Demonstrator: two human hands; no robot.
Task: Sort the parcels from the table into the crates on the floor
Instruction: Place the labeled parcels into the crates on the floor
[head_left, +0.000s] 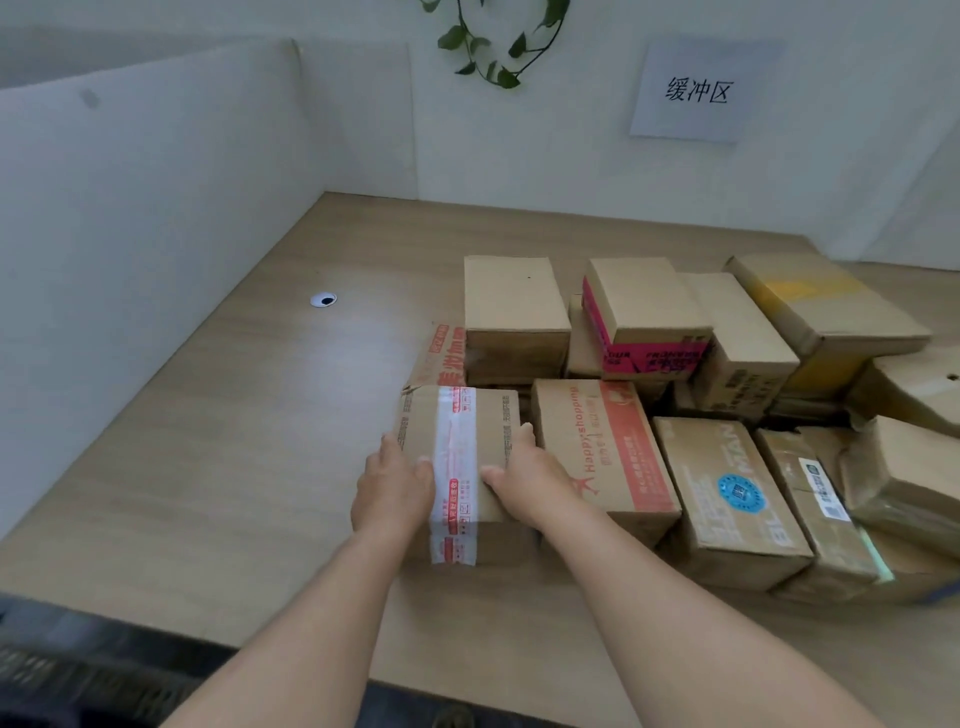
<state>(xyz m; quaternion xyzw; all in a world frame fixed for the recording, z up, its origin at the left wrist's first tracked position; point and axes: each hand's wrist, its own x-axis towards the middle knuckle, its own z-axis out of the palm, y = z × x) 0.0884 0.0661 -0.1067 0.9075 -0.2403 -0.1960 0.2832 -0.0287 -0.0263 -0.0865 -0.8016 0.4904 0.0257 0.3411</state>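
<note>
Your left hand (393, 491) and right hand (524, 480) held the sides of a taped box (460, 467) on the table (234, 441). More boxes (727, 493) sat close on its right.

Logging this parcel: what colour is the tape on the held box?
White tape with red print, head view.

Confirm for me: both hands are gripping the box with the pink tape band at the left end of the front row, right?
Not quite. In the head view the left hand and right hand grip the box with white printed tape; the pink-taped box sits untouched in the back row.
</note>
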